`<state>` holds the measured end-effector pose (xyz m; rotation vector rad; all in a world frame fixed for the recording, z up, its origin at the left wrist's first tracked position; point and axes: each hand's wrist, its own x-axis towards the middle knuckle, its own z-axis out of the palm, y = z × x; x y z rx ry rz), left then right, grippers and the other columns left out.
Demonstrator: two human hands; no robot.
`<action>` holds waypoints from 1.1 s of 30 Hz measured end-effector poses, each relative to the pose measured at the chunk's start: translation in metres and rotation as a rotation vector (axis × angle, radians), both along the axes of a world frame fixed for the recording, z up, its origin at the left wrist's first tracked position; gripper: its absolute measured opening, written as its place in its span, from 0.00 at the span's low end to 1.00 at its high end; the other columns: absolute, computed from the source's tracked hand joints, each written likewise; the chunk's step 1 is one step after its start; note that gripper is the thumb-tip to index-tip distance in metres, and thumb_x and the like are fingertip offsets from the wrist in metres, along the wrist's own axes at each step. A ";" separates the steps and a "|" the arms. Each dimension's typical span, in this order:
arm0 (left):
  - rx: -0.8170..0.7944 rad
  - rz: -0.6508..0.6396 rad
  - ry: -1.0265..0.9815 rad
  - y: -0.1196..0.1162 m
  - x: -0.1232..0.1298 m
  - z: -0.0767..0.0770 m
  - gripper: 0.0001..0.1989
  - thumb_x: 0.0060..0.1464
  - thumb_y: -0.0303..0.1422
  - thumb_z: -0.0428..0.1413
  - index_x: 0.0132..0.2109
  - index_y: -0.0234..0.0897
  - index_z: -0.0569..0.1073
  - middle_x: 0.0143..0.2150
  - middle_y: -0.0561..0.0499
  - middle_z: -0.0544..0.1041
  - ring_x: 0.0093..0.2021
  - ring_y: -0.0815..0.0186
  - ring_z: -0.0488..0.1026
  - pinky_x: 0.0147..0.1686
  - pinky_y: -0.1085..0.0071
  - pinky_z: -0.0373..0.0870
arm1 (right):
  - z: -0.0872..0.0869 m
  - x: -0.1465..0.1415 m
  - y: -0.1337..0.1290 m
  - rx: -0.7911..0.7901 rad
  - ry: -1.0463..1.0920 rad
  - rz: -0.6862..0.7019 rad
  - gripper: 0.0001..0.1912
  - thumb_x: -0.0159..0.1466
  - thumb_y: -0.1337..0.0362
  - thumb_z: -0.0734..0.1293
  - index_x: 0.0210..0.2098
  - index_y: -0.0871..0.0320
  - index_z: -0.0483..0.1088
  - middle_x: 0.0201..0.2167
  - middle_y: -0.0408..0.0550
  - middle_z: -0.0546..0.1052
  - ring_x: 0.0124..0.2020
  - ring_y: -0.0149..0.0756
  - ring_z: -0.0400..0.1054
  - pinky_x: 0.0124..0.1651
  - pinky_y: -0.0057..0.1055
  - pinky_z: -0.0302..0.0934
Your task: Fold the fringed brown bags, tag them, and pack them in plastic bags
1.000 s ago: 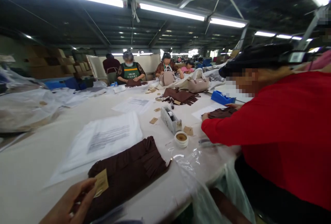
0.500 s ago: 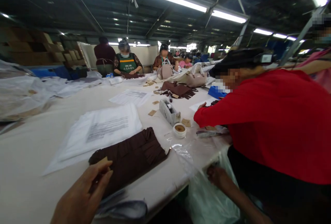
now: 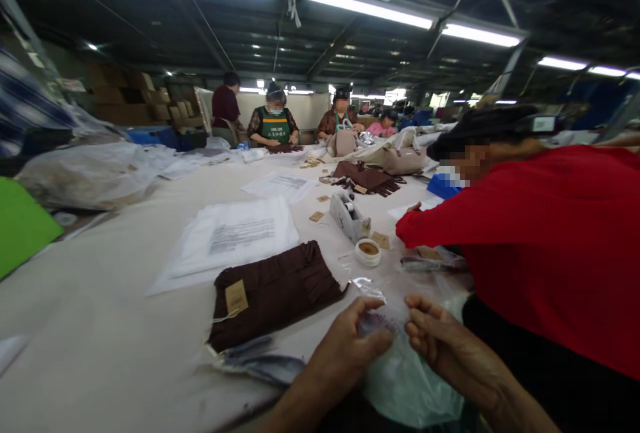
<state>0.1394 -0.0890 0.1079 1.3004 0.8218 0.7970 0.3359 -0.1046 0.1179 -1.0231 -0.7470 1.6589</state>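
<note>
My right hand [image 3: 445, 336] is closed in a pinch, thumb against the fingertips, over the table's near edge. What it pinches is too thin and blurred to make out. Facing it, my left hand [image 3: 350, 336] has its thumb and forefinger apart, and pale, see-through film shows between the two hands. Below them hangs a translucent greenish plastic bag [image 3: 413, 386]. Left of my hands lies a folded dark brown fabric piece with a gathered, ruffled edge [image 3: 280, 293]. A tan card tag [image 3: 237, 297] with a white string rests flat on it.
A grey tape dispenser [image 3: 347, 216] and a round white tub [image 3: 368, 253] stand beyond my hands. Printed clear bags [image 3: 240, 236] lie stacked on the pale table [image 3: 125, 253]. Close on my right a co-worker in a red top [image 3: 555, 239] leans over the table.
My left hand has left the brown fabric and moved right; the tan tag now lies on the fabric. My right hand has risen from the hanging bag. The view has turned left.
</note>
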 end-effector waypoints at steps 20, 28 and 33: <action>0.244 0.570 0.852 0.060 -0.161 0.019 0.11 0.54 0.39 0.51 0.29 0.37 0.69 0.25 0.55 0.70 0.29 0.66 0.68 0.29 0.72 0.59 | -0.018 -0.137 0.104 0.126 0.033 0.149 0.23 0.51 0.58 0.79 0.42 0.59 0.72 0.37 0.44 0.78 0.40 0.35 0.74 0.47 0.29 0.70; 0.157 0.493 1.079 0.097 -0.172 0.006 0.05 0.50 0.33 0.52 0.29 0.39 0.71 0.29 0.49 0.76 0.33 0.59 0.73 0.31 0.68 0.57 | -0.042 -0.137 0.144 -0.049 -0.056 0.146 0.35 0.46 0.56 0.81 0.48 0.62 0.68 0.48 0.54 0.74 0.47 0.43 0.74 0.48 0.31 0.72; 0.112 0.411 1.128 0.104 -0.177 0.008 0.02 0.48 0.32 0.54 0.30 0.40 0.71 0.32 0.49 0.78 0.36 0.58 0.74 0.32 0.68 0.56 | -0.049 -0.122 0.131 0.251 -0.570 -0.011 0.31 0.54 0.48 0.73 0.52 0.54 0.66 0.44 0.52 0.76 0.27 0.37 0.73 0.24 0.31 0.70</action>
